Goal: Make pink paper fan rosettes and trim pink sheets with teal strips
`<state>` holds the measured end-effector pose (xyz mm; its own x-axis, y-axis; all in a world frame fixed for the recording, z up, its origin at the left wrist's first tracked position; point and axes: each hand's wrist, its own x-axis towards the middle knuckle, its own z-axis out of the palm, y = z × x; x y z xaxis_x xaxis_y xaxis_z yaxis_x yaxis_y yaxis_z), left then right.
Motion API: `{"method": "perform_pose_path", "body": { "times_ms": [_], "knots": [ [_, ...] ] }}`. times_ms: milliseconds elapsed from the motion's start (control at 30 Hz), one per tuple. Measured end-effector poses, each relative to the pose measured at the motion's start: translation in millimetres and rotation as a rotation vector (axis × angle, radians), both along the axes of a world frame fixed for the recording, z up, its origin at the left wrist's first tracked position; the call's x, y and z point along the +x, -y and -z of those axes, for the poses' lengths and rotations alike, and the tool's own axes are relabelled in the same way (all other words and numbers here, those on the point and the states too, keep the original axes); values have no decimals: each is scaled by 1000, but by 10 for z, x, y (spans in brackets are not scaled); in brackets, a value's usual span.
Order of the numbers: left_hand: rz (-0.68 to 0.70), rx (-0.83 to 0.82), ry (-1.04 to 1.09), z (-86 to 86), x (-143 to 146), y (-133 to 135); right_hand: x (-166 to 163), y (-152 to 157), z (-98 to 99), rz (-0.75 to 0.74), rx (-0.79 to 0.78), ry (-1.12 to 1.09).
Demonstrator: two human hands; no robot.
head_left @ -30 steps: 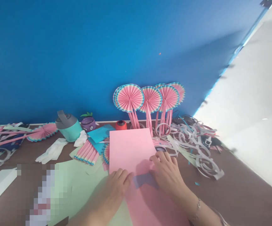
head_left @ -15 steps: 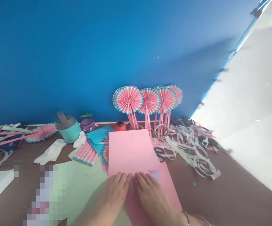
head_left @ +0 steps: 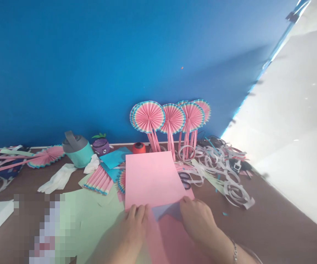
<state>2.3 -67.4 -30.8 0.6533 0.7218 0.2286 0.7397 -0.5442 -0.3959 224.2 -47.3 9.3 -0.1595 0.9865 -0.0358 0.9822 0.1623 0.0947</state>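
Note:
A pink sheet of paper [head_left: 153, 176] lies in front of me, its near edge running between my two hands. Beneath it, towards me, are more pink paper [head_left: 166, 231] and a bluish-grey strip [head_left: 166, 211]. My left hand [head_left: 133, 227] has its fingers bent together on the sheet's near left edge; the thumb is mostly hidden. At the near right corner, my right hand [head_left: 198, 220] is closed with curled fingers on the edge. Light green sheets [head_left: 98, 216] lie under and beside my left arm.
Pink pleated paper fans [head_left: 149, 116] stand against the blue wall. Curled white strips [head_left: 236, 190] and scissors [head_left: 185, 180] are to the right. A teal tumbler [head_left: 78, 150], purple cup [head_left: 101, 146], white gloves [head_left: 58, 178], folded pink paper [head_left: 99, 181] and a red round object [head_left: 139, 147] sit leftward.
My right hand has moved right, away from the left hand, to the sheet's corner, and its fingers have curled. My left hand has shifted slightly left. The bluish-grey strip shows more.

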Motion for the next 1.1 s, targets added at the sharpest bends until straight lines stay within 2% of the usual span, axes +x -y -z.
{"method": "perform_pose_path", "body": {
  "times_ms": [133,200,300,333,400,467,533,667,800,867,967,1100],
  "knots": [
    [-96,10,0,68,-78,-4,172,-95,-79,30,-23,10],
    [-96,-7,-1,105,-109,-17,216,-125,-113,46,-16,15],
    [-64,-40,-18,115,-131,-27,218,-157,-175,78,115,-14],
    [-59,-52,-25,103,-133,-25,203,-167,-188,48,183,-46],
    [-50,-70,-31,64,-134,-18,154,-186,-183,-117,285,-133],
    [-47,-71,-19,19,-132,-12,94,-207,-119,-348,291,-201],
    [-42,-75,5,-17,-129,-14,40,-229,-10,-506,250,-198],
    [-33,-136,68,-39,-127,-37,-12,-264,170,-518,226,-89],
    [-35,-177,104,-39,-178,-38,-8,-274,134,-502,187,-14],
    [-75,-192,90,-73,-228,-38,2,-273,85,-520,154,5],
    [-237,-273,78,-188,-308,-85,20,-266,66,-551,143,-1],
    [-376,-325,234,-388,-355,-213,44,-245,146,-545,263,-78]
  ]
}}
